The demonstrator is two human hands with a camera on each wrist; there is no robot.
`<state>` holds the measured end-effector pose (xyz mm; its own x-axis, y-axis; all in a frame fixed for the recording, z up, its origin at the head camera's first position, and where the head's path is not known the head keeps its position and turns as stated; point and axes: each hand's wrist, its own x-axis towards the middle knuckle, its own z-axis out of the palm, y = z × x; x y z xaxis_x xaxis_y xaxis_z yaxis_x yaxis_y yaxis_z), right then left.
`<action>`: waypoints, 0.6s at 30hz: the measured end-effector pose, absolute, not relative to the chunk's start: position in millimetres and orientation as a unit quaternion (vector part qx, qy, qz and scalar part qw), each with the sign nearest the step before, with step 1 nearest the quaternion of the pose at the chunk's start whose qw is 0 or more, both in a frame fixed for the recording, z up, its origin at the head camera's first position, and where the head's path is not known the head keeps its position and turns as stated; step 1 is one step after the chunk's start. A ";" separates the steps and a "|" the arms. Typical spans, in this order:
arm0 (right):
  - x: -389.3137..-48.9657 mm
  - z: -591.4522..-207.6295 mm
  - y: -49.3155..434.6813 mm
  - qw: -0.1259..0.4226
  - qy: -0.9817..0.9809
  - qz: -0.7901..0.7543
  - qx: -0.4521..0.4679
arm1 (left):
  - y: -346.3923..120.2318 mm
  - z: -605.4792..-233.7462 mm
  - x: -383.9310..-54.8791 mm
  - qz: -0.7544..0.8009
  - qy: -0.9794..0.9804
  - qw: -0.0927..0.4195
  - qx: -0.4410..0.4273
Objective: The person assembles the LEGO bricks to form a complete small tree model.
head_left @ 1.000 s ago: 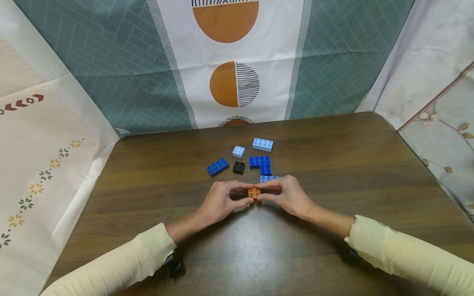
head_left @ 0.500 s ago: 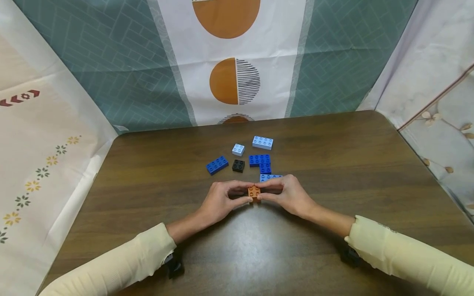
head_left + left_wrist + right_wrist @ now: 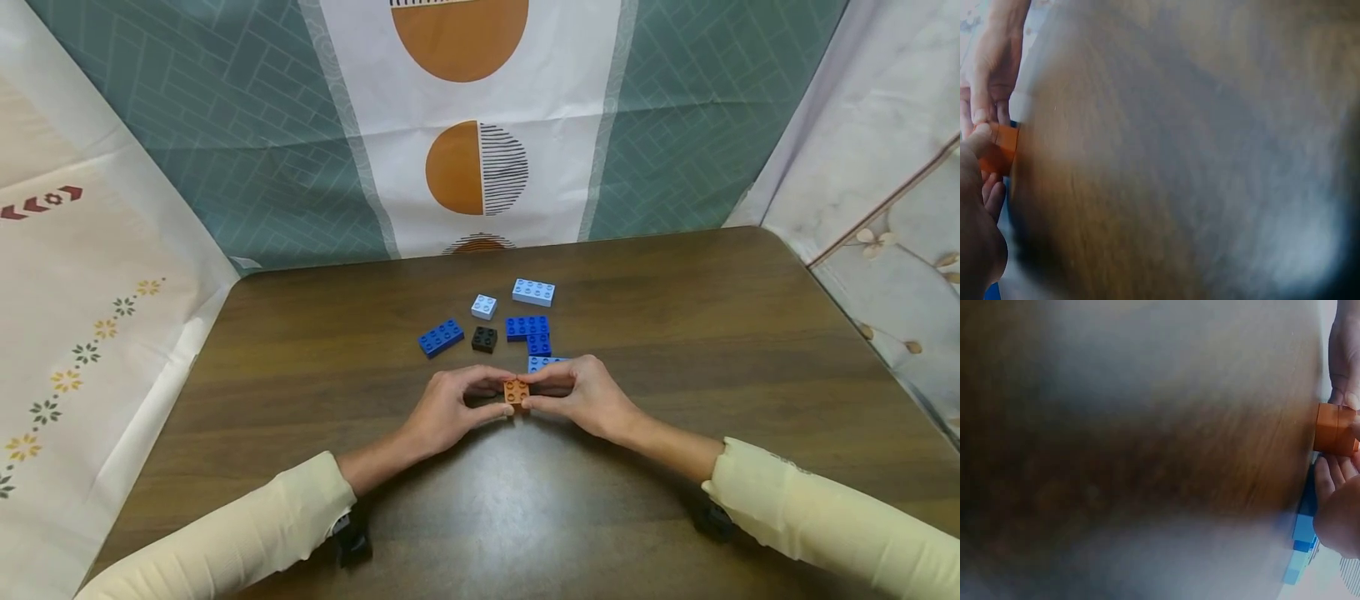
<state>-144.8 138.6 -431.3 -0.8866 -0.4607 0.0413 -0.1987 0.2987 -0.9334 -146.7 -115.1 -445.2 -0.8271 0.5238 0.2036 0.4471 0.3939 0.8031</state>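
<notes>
An orange toy brick piece [image 3: 516, 392] with studs on top stands at the middle of the table, between both hands. A seam runs across its side in the right wrist view, where the orange piece [image 3: 1327, 428] looks like two stacked bricks. My left hand [image 3: 448, 408] pinches it from the left, thumb on the near side and fingers on the far side. From the right, my right hand [image 3: 596, 400] pinches it the same way. Just beyond the right fingers lies a light blue brick [image 3: 543, 363], partly hidden by that hand.
Behind the hands lie a dark blue brick [image 3: 441, 338], a black brick [image 3: 484, 338], a small pale blue brick [image 3: 483, 307] and a longer pale blue brick [image 3: 533, 292]. Two dark blue bricks [image 3: 527, 327] form an L shape. A patterned cloth [image 3: 300, 183] hangs behind the table [image 3: 300, 400].
</notes>
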 end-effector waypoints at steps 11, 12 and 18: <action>-143.1 -432.5 137.2 0.125 0.790 -0.569 -0.193 | -126.5 -436.6 -177.4 0.479 0.834 -0.055 0.269; -143.1 -432.7 137.3 0.126 0.789 -0.569 -0.193 | -127.6 -436.4 -180.7 0.474 0.839 -0.064 0.259; -143.0 -432.9 137.3 0.124 0.790 -0.569 -0.193 | -128.4 -439.6 -192.4 0.451 0.863 -0.054 0.223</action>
<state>-143.0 137.3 -432.9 -0.8952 -0.4451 0.0234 -0.1635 0.2791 -0.9462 -192.4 -128.4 -439.6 -0.8951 0.3358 0.2932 0.4324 0.4938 0.7545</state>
